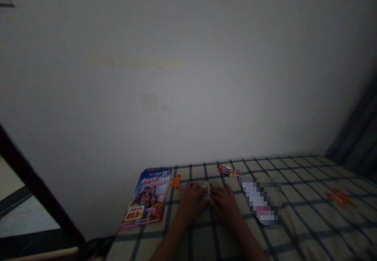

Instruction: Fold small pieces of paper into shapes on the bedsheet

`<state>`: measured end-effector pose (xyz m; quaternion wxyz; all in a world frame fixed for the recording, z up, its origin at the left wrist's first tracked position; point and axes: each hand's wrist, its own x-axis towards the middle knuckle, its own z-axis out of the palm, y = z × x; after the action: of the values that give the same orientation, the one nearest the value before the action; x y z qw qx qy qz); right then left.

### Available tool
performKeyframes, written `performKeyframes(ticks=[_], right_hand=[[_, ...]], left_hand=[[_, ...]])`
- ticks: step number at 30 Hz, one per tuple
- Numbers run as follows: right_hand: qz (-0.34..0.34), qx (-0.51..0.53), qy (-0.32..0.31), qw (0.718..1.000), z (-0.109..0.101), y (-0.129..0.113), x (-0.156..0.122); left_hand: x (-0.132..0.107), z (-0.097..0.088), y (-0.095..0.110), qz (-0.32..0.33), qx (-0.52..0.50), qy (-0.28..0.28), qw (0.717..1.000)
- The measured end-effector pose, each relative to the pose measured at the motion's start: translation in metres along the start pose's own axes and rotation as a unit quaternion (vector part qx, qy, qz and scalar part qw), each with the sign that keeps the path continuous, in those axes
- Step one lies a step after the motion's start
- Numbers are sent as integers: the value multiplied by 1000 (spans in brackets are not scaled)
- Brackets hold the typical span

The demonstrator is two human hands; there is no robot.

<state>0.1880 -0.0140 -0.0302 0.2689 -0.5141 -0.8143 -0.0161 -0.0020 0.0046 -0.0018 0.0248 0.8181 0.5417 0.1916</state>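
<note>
Both hands rest close together on the checked cloth. Between them is a small folded piece of white paper [206, 187]. My left hand [193, 198] presses its fingers onto the paper's left side, and my right hand [223, 199] has curled fingers at its right side. Part of the paper is hidden under the fingers. Just beyond my left thumb lies a small orange cut or folded figure [176, 182]. A crumpled or folded piece of red, white and blue printed paper [229, 170] lies past my right hand.
A stack of printed flyers [147, 198] lies on the left. To the right is a long pixelated object [259, 202], its kind obscured. Another orange shape [340, 197] lies farther right on the checked cloth [306, 221]. A pale wall [206, 96] rises behind.
</note>
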Motion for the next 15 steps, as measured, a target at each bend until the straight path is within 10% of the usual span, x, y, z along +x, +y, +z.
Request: performKeyframes(ticks=[15], right_hand=[[-6, -7, -23, 1000, -8, -3, -1]], left_hand=[[1, 0, -8, -3, -32, -5, 999]])
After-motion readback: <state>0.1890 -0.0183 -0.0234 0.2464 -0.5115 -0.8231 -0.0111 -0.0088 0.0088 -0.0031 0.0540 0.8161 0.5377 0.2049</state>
